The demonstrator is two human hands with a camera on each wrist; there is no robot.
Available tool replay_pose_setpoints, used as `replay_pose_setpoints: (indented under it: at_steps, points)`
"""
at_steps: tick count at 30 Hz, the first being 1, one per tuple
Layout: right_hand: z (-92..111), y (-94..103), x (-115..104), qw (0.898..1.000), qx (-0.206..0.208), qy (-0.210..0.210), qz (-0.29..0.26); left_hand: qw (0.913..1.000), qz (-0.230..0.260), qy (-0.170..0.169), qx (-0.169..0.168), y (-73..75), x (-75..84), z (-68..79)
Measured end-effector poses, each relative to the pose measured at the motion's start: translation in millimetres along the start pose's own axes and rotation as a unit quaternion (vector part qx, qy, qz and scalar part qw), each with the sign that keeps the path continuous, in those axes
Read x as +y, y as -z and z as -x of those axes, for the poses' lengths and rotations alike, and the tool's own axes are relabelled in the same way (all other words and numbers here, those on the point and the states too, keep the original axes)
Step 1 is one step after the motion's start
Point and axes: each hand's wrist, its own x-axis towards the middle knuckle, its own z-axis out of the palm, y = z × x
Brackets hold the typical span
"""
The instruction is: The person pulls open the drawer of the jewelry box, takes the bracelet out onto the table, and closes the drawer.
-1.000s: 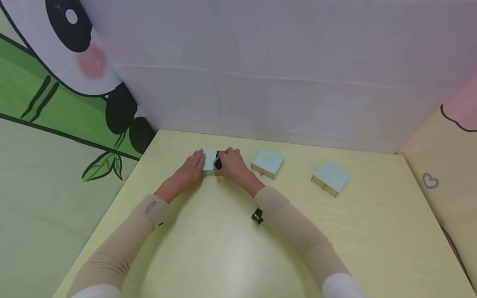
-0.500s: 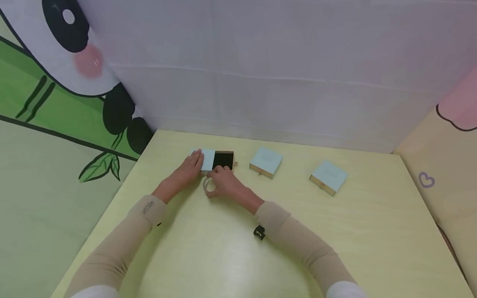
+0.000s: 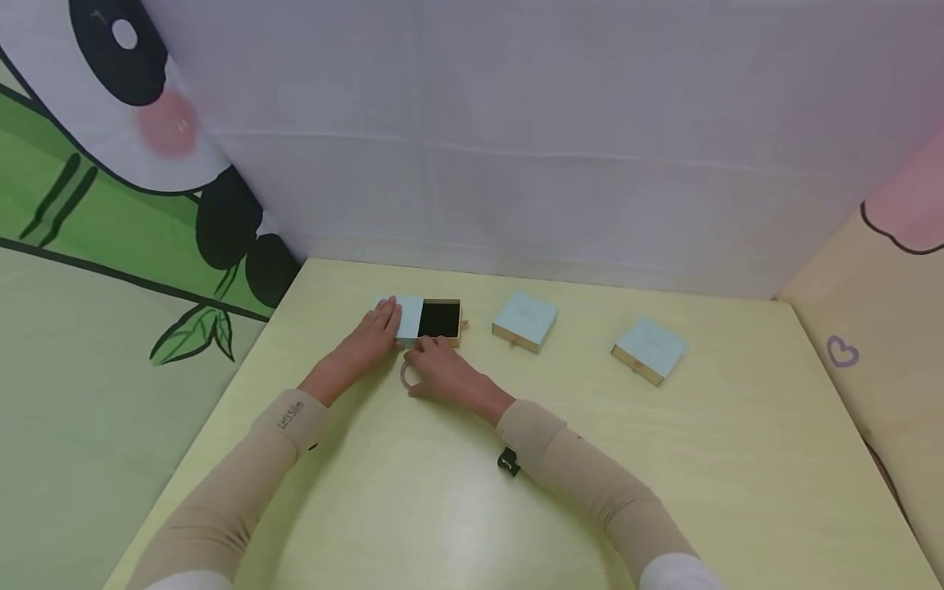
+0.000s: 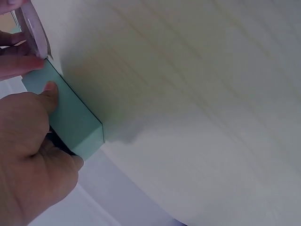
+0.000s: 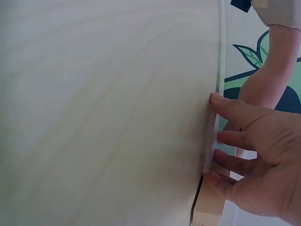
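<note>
At the table's back left lies a pale blue drawer box, its tray pulled out to the right and showing a black inside. My left hand grips the blue sleeve from the left, thumb on its near side in the left wrist view, where the green-looking box side shows. Just in front of the box, my right hand holds a pale bangle between thumb and fingers. Seen from the right wrist, the bangle is edge-on, close to the tabletop. Part of it is hidden behind the fingers.
Two more blue boxes stand to the right, one near and one farther off, both with drawers pushed in. The pale wooden table ends at a hanging grey-white cloth. A printed panel flanks the left side.
My right hand has moved from over the tray toward the front, bringing the bangle out to the near side of the box. The black tray inside is now uncovered. My left hand stays on the sleeve.
</note>
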Motion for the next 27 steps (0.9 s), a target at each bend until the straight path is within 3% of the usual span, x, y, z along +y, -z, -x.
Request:
replay_pose_setpoints:
  at_steps: [10,18,21,27]
  points:
    - [-1.8,-1.4,-0.6,1.000,-0.012,-0.004,0.025,0.9998,0.005,-0.009,0.017,-0.1,0.2,1.6]
    - [2.5,6.7,0.1,0.998,-0.026,0.022,0.046,0.9997,-0.022,0.000,0.005,0.8,1.1,-0.1]
    - [4.3,13.6,3.8,0.999,-0.006,0.035,0.040,0.9995,-0.033,-0.001,0.003,2.5,2.9,0.2]
    - [3.2,32.0,23.5,0.996,0.079,0.031,0.016,0.9994,-0.033,-0.004,0.006,2.0,3.7,-0.7]
